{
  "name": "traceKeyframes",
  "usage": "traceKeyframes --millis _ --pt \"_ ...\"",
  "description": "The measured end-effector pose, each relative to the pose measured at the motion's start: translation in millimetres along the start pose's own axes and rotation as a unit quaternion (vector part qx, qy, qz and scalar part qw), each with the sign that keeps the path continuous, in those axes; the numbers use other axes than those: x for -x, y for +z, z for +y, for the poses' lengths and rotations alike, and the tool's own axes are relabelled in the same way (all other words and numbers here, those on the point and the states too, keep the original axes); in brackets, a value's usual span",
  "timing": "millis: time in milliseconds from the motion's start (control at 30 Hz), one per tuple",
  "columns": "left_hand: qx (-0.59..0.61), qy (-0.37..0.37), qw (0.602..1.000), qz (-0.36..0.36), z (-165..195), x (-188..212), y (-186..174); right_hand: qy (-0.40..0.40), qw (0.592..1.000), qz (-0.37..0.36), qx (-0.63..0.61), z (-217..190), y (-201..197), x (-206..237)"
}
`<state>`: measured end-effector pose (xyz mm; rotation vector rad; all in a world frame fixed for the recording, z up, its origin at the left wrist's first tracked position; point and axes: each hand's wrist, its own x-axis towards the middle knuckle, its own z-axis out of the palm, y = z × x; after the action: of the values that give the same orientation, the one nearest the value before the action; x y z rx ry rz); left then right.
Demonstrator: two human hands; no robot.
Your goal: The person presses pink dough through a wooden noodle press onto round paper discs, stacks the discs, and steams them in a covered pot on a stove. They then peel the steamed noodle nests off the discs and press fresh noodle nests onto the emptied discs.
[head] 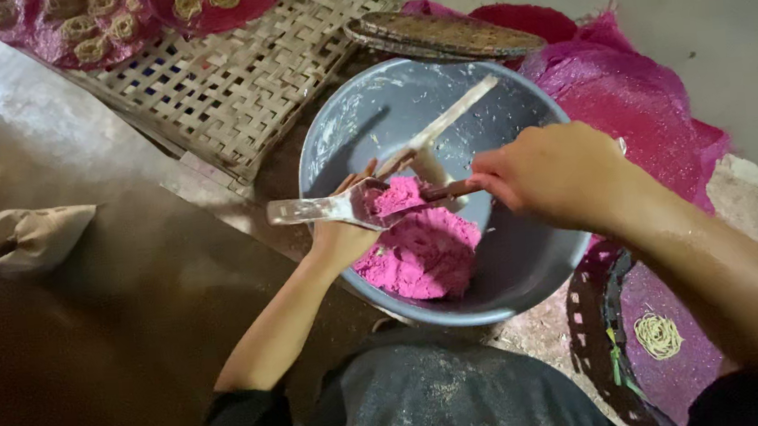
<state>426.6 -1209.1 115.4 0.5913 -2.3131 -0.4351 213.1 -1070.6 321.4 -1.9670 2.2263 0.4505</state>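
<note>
Both hands (450, 198) over bowl (337, 135); spatula (440, 127) tip buried in pink dough (422, 250).

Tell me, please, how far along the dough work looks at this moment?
Done: noodle coils lie on pink mats on the woven tray. In hand: left hand holds a clear scoop, right hand scrapes with a stick. Left: much pink dough in the grey bowl.

Bowl (528, 269) at centre, holding dough (422, 250) and a stick (444, 122). Woven mat (242, 79) behind and left, bearing trays of coils (103, 27). Lid (451, 34) behind the bowl. Round tray (651, 345) to the right, carrying one coil (658, 335).
</note>
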Motion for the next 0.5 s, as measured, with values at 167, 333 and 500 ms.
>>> traceKeyframes --millis 167,333,500 --pt "0.046 0.000 0.997 -0.056 3.5 4.5 13.2 -0.088 0.992 0.012 0.093 -40.2 23.6 -26.6" --pt "0.054 -0.068 0.994 -0.066 6.5 12.2 13.2 -0.212 0.941 0.161 0.209 -70.8 35.2 2.2" --pt "0.128 -0.068 0.989 -0.029 -2.9 13.4 -18.3 -0.080 0.973 0.125 0.178 -47.7 -28.1 50.1"
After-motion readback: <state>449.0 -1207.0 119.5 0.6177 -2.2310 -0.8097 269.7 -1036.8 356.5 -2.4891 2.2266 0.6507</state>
